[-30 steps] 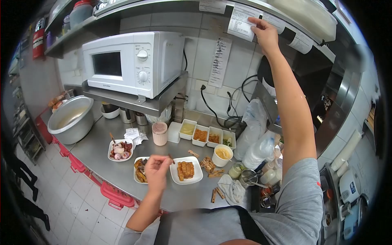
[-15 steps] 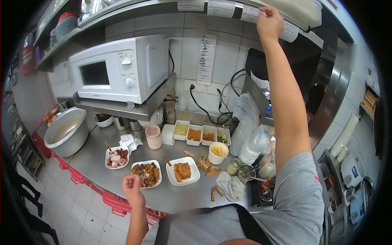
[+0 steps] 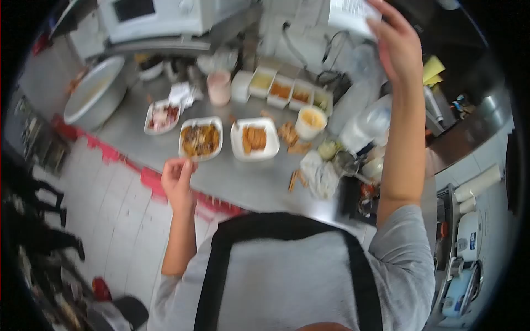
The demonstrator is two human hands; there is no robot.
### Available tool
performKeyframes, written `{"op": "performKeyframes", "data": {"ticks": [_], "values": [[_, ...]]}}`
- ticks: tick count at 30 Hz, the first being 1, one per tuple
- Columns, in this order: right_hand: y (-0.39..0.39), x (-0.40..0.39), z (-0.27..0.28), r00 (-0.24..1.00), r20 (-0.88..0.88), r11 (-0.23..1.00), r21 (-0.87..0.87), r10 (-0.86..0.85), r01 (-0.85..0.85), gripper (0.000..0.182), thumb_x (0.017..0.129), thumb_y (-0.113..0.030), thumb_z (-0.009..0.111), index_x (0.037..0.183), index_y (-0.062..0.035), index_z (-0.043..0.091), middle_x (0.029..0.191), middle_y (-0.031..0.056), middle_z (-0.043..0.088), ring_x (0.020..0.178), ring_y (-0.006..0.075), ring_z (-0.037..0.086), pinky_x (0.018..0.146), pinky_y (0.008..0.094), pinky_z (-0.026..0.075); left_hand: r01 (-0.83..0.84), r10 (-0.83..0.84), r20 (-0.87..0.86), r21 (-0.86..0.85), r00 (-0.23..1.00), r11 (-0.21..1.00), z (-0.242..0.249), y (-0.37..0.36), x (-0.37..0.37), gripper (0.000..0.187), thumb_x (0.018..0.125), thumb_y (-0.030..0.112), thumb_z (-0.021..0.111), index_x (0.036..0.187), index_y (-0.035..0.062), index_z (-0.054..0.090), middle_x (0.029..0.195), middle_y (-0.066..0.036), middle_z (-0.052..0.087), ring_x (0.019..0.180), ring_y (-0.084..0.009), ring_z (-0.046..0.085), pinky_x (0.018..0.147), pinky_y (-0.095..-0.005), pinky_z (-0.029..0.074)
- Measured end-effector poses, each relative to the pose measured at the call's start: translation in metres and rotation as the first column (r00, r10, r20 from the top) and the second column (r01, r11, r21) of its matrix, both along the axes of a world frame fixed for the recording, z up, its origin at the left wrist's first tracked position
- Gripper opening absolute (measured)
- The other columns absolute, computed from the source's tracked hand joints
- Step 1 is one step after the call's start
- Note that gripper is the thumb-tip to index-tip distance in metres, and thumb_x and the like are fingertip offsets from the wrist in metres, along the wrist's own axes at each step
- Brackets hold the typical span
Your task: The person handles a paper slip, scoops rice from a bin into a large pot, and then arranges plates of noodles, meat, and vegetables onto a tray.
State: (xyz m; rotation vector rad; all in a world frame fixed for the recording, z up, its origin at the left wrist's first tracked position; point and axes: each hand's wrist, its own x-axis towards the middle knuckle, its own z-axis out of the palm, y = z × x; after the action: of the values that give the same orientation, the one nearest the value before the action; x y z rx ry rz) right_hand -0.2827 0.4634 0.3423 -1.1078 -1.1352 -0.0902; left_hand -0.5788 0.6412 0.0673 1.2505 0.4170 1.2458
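Note:
Up at the top right, my right hand [image 3: 398,47] grips a white printed paper slip [image 3: 352,12] between thumb and fingers. My left hand [image 3: 178,179] hangs at the counter's front edge with its fingers curled together; whether anything small is inside cannot be made out. Just beyond it is a white bowl of dark, saucy food [image 3: 200,139]. To that bowl's right sits a white dish with browned, sliced food [image 3: 254,139]. A smaller white bowl of pink and red pieces [image 3: 162,117] stands to the left.
Behind the bowls are a pink cup [image 3: 219,88], several white containers of toppings [image 3: 281,90] and a tub of yellow food [image 3: 311,121]. A crumpled cloth [image 3: 320,175] lies at right. A microwave [image 3: 171,16] overhangs the back; a large basin [image 3: 95,91] stands left.
My right hand has come away from the overhead shelf rail with a paper slip in it. The view has tilted downward. My left hand stays near the dark food bowl.

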Motion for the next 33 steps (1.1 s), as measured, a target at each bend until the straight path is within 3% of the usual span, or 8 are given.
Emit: {"op": "performKeyframes", "data": {"ticks": [1,4,7,9,11,17,18,33], "values": [[-0.007,-0.010,-0.041,0.994,-0.059,0.993,-0.074,0.091,-0.096,0.026,0.075,0.003,0.058,0.100,-0.0002,0.063,0.103,0.0078,0.061,0.094,0.0122,0.055,0.082,0.0234,0.042,0.007,-0.007,-0.004,-0.007,1.000,1.000,-0.006,-0.006,-0.003,0.007,0.082,0.004,0.059,0.085,0.0023,0.053,0.080,-0.005,0.058,0.073,-0.0112,0.055,0.070,-0.0246,0.043],[-0.029,-0.057,-0.160,0.969,-0.223,0.891,-0.411,0.109,-0.194,0.029,0.076,0.003,0.057,0.104,-0.0049,0.064,0.102,0.0017,0.059,0.089,0.0087,0.053,0.076,0.0199,0.042,0.020,-0.030,-0.123,-0.080,0.992,0.997,-0.031,-0.025,-0.010,0.007,0.081,0.003,0.060,0.086,0.0023,0.055,0.080,-0.004,0.059,0.074,-0.0104,0.055,0.070,-0.0232,0.045],[-0.038,-0.072,-0.295,0.846,-0.531,0.774,-0.522,0.035,-0.360,0.036,0.075,0.005,0.058,0.108,-0.0075,0.062,0.077,-0.0058,0.055,0.061,0.0009,0.043,0.055,0.0171,0.037,0.095,-0.112,-0.397,-0.063,0.911,0.993,-0.066,-0.048,-0.002,0.011,0.081,0.004,0.061,0.091,0.0031,0.057,0.081,-0.001,0.059,0.074,-0.0082,0.055,0.068,-0.0212,0.045],[-0.043,-0.082,-0.356,0.786,-0.619,0.747,-0.518,0.009,-0.416,0.038,0.075,0.005,0.058,0.111,-0.0079,0.060,0.070,-0.0061,0.054,0.057,0.0007,0.042,0.052,0.0171,0.036,0.186,-0.137,-0.486,0.054,0.863,0.981,-0.093,-0.067,0.014,0.020,0.077,0.007,0.064,0.096,0.0063,0.058,0.086,-0.004,0.059,0.079,-0.0145,0.057,0.072,-0.0273,0.045],[-0.048,-0.094,-0.390,0.782,-0.621,0.725,-0.563,-0.054,-0.397,0.040,0.076,0.005,0.057,0.114,-0.0076,0.057,0.067,-0.0045,0.055,0.058,0.0015,0.047,0.053,0.0167,0.038,0.238,0.189,-0.628,0.531,0.755,0.813,-0.098,-0.079,0.029,0.030,0.070,0.012,0.068,0.098,0.0093,0.059,0.094,-0.009,0.057,0.091,-0.0253,0.053,0.080,-0.0356,0.042],[-0.042,-0.091,-0.421,0.987,-0.085,0.738,-0.674,-0.137,0.044,0.043,0.067,-0.001,0.063,0.110,-0.0093,0.059,0.088,0.0084,0.058,0.062,0.0141,0.052,0.058,0.0248,0.044,0.256,0.341,-0.717,0.584,0.608,0.771,-0.128,-0.102,0.060,0.033,0.066,0.016,0.070,0.098,0.0158,0.061,0.107,-0.009,0.050,0.103,-0.0304,0.044,0.086,-0.0410,0.037],[-0.043,-0.090,-0.420,0.985,-0.111,0.716,-0.698,-0.134,0.019,0.044,0.066,-0.003,0.064,0.109,-0.0089,0.059,0.099,0.0115,0.056,0.066,0.0173,0.054,0.062,0.0269,0.046,0.262,0.341,-0.731,0.574,0.591,0.776,-0.129,-0.103,0.061,0.032,0.066,0.016,0.070,0.097,0.0162,0.061,0.107,-0.009,0.049,0.105,-0.0293,0.043,0.087,-0.0415,0.035],[-0.044,-0.095,-0.424,0.982,-0.048,0.715,-0.692,-0.181,0.098,0.046,0.069,-0.003,0.064,0.115,-0.0113,0.058,0.119,0.0186,0.053,0.064,0.0115,0.055,0.065,0.0239,0.047,0.301,0.293,-0.768,0.526,0.569,0.795,-0.132,-0.097,0.059,0.026,0.065,0.015,0.070,0.089,0.0195,0.063,0.106,-0.008,0.047,0.105,-0.0297,0.042,0.087,-0.0429,0.035]]}}
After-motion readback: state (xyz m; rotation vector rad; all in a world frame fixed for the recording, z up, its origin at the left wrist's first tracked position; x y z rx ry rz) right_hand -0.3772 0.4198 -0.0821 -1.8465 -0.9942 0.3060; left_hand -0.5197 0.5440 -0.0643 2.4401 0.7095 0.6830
